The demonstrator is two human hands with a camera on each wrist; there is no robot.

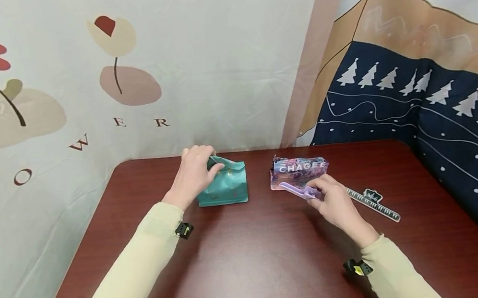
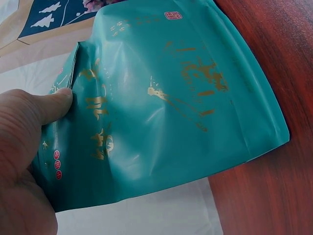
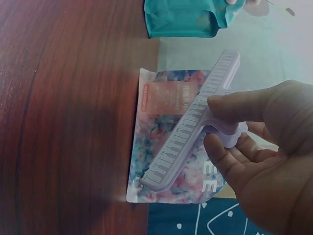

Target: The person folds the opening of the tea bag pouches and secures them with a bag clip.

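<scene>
A teal pouch bag [image 1: 225, 188] with gold print stands upright toward the back of the table. My left hand [image 1: 198, 169] grips its folded top edge, the thumb pressing the near side as the left wrist view shows. In my right hand [image 1: 332, 202] is a lilac bag clip [image 3: 190, 122] with a piano-key pattern along its bar, pinched by its handle between thumb and fingers. Behind the clip lies a purple-pink patterned pouch [image 1: 297, 170] lettered CHAGEE, partly covered by clip and hand.
A black-and-white piano-key clip [image 1: 374, 203] lies right of my right hand on the brown wooden table [image 1: 241, 264]. A printed cloth [image 1: 223, 73] hangs behind the table, and a dark blue one with white trees [image 1: 434, 116] is at the right.
</scene>
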